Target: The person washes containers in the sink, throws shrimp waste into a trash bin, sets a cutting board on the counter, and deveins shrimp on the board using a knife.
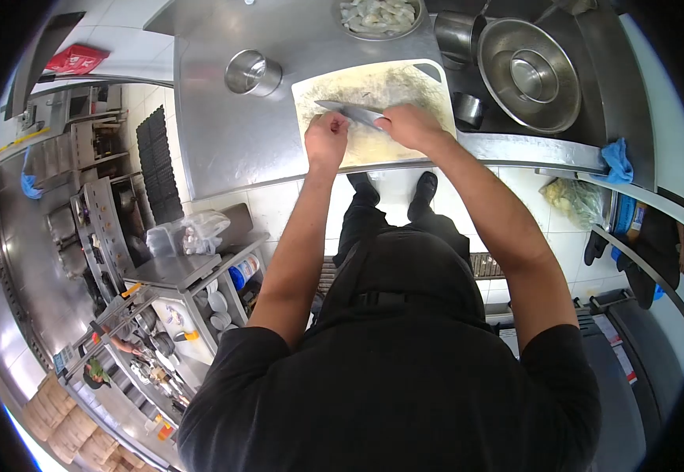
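Observation:
A worn, yellowish cutting board (428,82) lies on the steel counter, with dark marks across its upper half. My right hand (409,126) is wrapped round the handle of a knife (350,108), whose blade points left across the board. On the board's left side, just below the knife tip, my left hand (328,138) has its fingers curled and pinched together. Whatever those fingers hold is too small to make out. Beyond the board stands a metal bowl (345,30) full of pale, glossy pieces that look like peeled shrimp (379,14).
An open metal container (253,73) stands left of the board. To the right, a sink area holds a large steel bowl (566,82), a steel pot (456,35) and a small metal cup (468,110). A blue cloth (616,162) hangs at the counter's right end.

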### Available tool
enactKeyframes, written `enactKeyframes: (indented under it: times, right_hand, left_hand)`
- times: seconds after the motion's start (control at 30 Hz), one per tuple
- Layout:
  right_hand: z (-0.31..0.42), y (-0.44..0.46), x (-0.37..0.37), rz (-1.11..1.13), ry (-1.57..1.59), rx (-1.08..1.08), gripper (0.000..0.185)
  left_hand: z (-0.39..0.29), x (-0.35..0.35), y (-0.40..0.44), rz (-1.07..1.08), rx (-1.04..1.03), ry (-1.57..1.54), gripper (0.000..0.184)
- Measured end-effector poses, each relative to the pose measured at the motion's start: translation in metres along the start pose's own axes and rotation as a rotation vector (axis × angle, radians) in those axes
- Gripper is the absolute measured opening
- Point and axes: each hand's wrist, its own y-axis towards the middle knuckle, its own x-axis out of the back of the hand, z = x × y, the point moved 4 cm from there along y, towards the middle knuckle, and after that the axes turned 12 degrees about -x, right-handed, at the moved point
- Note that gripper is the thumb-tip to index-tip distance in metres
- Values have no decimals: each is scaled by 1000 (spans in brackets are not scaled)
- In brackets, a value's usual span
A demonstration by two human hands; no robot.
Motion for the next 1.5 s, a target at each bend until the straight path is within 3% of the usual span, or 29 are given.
enactKeyframes:
  times: [0.37,0.47,0.53,0.97,1.3,1.5]
  right_hand:
    - [-17,-33,11,54,-79,17,41]
    - [-32,-52,-6,-55,-33,27,41]
    - [-35,-70,-13,-11,-20,-51,41]
    - [-54,-137,-47,-51,-1,-109,36]
    - [-38,-119,-32,-148,-23,-87,36]
    - [-48,-114,-32,-167,-43,-181,37]
  left_hand:
    - [-3,2,-7,-39,-11,4,11]
    - [0,0,-7,-50,-6,-32,12]
    - [1,0,-7,-47,4,-46,13]
    - [1,4,-3,99,-34,7,22]
    - [5,1,-6,94,-31,-82,22]
    - [2,1,-9,83,-57,-98,23]
